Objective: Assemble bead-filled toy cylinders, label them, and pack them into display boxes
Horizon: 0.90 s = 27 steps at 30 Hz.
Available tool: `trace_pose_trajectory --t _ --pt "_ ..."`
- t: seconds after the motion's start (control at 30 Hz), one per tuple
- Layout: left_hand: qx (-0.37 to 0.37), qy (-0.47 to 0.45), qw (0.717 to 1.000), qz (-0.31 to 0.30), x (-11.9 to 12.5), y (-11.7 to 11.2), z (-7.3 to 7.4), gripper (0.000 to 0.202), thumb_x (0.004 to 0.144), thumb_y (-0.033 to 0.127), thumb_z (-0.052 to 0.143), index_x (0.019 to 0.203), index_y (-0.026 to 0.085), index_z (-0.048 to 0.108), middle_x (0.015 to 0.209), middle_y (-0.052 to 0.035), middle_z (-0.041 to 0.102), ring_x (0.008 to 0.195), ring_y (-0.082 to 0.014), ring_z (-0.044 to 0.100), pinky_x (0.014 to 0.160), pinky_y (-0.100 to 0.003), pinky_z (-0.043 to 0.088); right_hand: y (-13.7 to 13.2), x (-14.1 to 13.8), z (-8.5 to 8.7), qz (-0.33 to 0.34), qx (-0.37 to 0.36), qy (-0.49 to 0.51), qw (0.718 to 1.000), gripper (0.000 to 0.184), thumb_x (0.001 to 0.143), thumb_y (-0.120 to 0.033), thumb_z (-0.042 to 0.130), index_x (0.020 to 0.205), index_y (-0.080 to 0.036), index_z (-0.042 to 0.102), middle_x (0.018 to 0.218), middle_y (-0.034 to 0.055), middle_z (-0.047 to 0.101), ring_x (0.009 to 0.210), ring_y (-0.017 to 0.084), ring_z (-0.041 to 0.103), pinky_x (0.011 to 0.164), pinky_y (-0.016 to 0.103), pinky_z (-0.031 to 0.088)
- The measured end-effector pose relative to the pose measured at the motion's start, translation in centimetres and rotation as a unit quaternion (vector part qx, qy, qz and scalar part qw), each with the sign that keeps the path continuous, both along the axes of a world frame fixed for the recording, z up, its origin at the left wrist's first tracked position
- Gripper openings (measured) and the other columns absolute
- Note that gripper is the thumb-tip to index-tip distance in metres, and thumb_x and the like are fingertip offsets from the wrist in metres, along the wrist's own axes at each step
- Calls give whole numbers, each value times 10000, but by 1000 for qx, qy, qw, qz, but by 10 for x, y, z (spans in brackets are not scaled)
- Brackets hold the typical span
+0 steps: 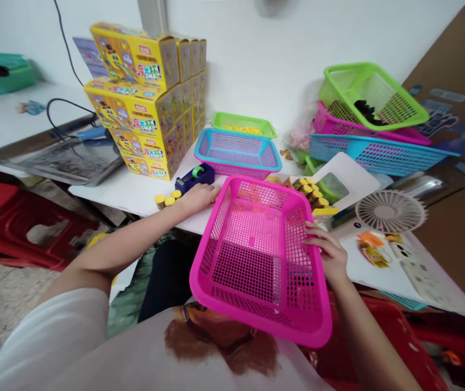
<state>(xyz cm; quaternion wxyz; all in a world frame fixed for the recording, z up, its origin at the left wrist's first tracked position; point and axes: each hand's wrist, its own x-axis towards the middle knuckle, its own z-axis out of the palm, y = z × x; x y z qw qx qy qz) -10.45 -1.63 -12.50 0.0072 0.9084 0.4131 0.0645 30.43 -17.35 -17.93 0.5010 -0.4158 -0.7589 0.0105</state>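
An empty pink mesh basket (257,255) is tilted toward me, its far end on the white table's (134,193) edge and its near end over my lap. My right hand (327,248) grips its right rim with fingers curled over the edge. My left hand (199,195) lies on the table beside the basket's left rim, fingers bent, next to a blue tape dispenser (195,176) and a few small yellow-capped pieces (168,200). What its fingers hold, if anything, is hidden.
Stacked yellow boxes (146,103) stand at the left back. A blue-and-pink basket (237,153) and a green tray (244,124) sit behind. Green, pink and blue baskets (373,119) pile up at right. A small white fan (390,210), more yellow-capped pieces (312,193) and a metal tray (59,157) lie nearby.
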Motion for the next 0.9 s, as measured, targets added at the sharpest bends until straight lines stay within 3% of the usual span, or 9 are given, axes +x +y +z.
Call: trace_pose_trajectory --t 0.13,0.27,0.47,0.6,0.67,0.73,0.83,0.9 --pt "0 -7 1000 -2 -1 3 3 267 970 193 583 1222 147 658 1084 -153 751 1051 -283 721 958 -410 547 -1 -1 4 -3 5 -21 1000 124 935 -380 756 892 -272 799 1069 88 795 1125 324 779 961 487 665" --pt "1 -23 1000 13 -6 10 16 289 973 235 597 1248 167 652 1130 -150 740 1074 -284 708 935 -394 544 0 -2 8 1 2 -36 999 148 935 -401 758 883 -267 795 1087 95 789 1137 325 775 968 486 664" --pt "24 -46 997 52 -19 24 64 325 963 293 642 1275 206 658 1151 -115 727 1069 -281 710 883 -374 534 4 -4 10 -7 -18 -45 999 170 944 -413 736 860 -273 786 1077 91 788 1123 320 777 959 481 662" --pt "14 -78 997 -3 -7 23 93 406 921 316 743 1295 182 661 1071 -67 751 1027 -251 723 866 -315 501 11 -9 10 -3 -24 -41 999 108 942 -359 727 892 -282 784 1139 82 785 1169 316 756 986 488 641" --pt "-36 -104 993 -50 9 20 93 428 908 316 769 1301 186 661 989 -34 767 926 -215 736 827 -287 498 17 -13 10 -8 -34 -37 999 121 941 -368 717 889 -286 788 1175 81 782 1191 322 742 1013 505 622" --pt "-90 -109 986 -88 28 17 84 501 900 292 777 1368 189 632 1007 -42 791 921 -215 751 820 -282 511 24 -17 9 -15 -55 -34 998 160 941 -395 697 874 -288 795 1214 76 776 1223 329 722 1040 518 601" --pt "-133 -90 980 -121 44 14 69 657 911 254 750 1525 201 523 1322 -122 757 1201 -258 719 979 -323 523 30 -25 7 -19 -92 -26 995 227 954 -413 645 846 -291 803 1243 59 772 1287 332 684 1098 523 562" --pt "-130 -90 981 -116 38 10 67 631 968 301 682 1561 210 488 1500 -141 657 1350 -263 642 1088 -350 486 30 -29 6 -24 -106 -16 994 236 955 -409 633 841 -295 805 1242 48 773 1301 327 676 1122 517 545"
